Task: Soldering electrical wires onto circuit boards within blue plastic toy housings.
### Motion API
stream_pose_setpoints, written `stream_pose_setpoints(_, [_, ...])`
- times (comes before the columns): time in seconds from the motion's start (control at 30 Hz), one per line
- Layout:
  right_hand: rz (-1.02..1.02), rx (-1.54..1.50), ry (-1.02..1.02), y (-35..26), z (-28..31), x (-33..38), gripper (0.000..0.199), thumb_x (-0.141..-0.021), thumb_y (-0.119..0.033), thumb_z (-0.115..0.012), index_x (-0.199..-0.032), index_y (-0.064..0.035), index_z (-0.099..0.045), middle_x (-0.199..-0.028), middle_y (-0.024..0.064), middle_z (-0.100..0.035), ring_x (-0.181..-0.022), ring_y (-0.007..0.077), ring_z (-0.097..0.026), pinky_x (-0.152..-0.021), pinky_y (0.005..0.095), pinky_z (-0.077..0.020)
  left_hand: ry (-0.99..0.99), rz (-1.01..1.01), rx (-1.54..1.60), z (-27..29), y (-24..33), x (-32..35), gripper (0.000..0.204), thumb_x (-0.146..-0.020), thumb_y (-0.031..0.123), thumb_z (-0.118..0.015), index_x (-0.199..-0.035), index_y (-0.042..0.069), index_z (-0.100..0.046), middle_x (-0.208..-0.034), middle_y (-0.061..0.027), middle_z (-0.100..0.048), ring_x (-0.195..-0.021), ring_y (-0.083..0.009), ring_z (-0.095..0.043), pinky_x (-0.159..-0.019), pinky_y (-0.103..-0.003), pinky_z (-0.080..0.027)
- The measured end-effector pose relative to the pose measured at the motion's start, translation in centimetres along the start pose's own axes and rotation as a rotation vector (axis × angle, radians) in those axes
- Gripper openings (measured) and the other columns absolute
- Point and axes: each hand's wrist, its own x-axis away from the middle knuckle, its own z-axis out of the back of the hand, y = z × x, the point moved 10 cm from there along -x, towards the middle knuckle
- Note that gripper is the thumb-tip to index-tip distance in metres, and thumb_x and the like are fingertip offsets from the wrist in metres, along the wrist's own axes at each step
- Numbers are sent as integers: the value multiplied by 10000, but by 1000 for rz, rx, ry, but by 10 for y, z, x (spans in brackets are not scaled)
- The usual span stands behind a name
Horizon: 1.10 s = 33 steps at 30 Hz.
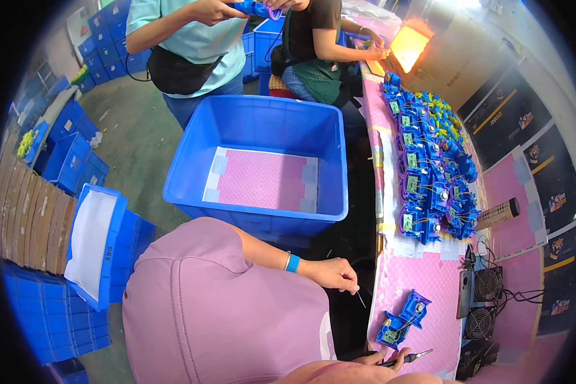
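My left hand, wearing a teal wristband, is closed with its fingertips pinching a thin silvery length of solder wire. It hangs beside the bench edge, apart from the parts. My right hand, partly cut off by the lower edge, grips a soldering iron with its bare metal tip pointing right over the bench. Just above the iron lies an opened blue plastic housing in two joined halves. The lower half holds a small green circuit board, with thin wires about it.
Several similar blue housings crowd the pink-covered bench further up. Small fans and a dark cylinder stand at right. A large blue bin is beside me. Two people work beyond, near a glowing lamp.
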Motion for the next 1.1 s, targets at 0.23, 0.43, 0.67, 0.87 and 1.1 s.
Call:
stream_pose_setpoints(0.23, [-195,47,-16,28,-17,11,383,-954,13,-627,-1320,74,-530,-1348,240,-615,-1222,315,-604,-1072,393,-454,87,-43,151,20,32,-27,209,-986,220,-657,-1019,38,-755,-855,-11,-720,-762,-66,-631,-693,-245,-524])
stream_pose_setpoints(0.43, [-272,-5,-92,20,-22,-7,402,-874,107,-656,-1249,14,-544,-1347,299,-615,-1243,305,-632,-1022,349,-492,47,-108,49,10,64,-71,207,-1006,188,-651,-1076,21,-751,-793,37,-651,-705,-25,-536,-625,-189,-426])
stream_pose_setpoints(0.67, [-92,-71,9,-1,2,-17,314,-861,50,-638,-1169,20,-586,-1202,360,-658,-1171,435,-656,-1036,485,-488,130,-300,-45,-10,89,-100,166,-941,149,-744,-994,-8,-753,-765,17,-679,-690,-34,-569,-621,-202,-456])
stream_pose_setpoints(0.87, [-61,-126,-58,-12,-3,-31,270,-923,-59,-553,-1177,30,-578,-1140,342,-679,-1144,421,-655,-1042,531,-470,15,-538,-158,-34,138,-99,243,-868,-37,-719,-1101,30,-748,-741,42,-589,-667,-3,-518,-548,-207,-399])
stream_pose_setpoints(1.1, [-143,-216,2,0,-7,-30,227,-926,-79,-582,-1114,45,-611,-1077,295,-715,-1089,398,-677,-1010,509,-491,-18,-920,-696,-61,154,-100,276,-762,11,-743,-1017,117,-762,-735,-39,-610,-546,-169,-573,-495,-316,-439])
